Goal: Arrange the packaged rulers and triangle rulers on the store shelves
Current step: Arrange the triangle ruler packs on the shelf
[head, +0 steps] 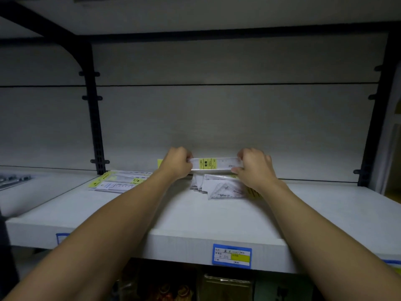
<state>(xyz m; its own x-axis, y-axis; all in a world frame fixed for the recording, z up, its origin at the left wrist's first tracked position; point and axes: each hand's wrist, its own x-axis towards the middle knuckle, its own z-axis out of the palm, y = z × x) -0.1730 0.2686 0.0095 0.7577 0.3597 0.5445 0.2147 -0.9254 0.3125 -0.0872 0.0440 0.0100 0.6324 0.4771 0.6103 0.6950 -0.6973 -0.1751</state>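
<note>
Rulers in a pack (pixel 213 164) are held at both ends, left hand (pixel 176 162) and right hand (pixel 253 167) pinching it, above the triangle rulers (pixel 221 187) on the shelf (pixel 195 216). Next, I think, it goes down flat beside them.

Packaged ruler (pixel 213 164) held level; triangle rulers (pixel 221 187) seemingly stacked flat beneath.

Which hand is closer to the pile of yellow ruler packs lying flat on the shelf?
Left. The left hand is just right of the yellow ruler packs; the right hand is farther right.
</note>
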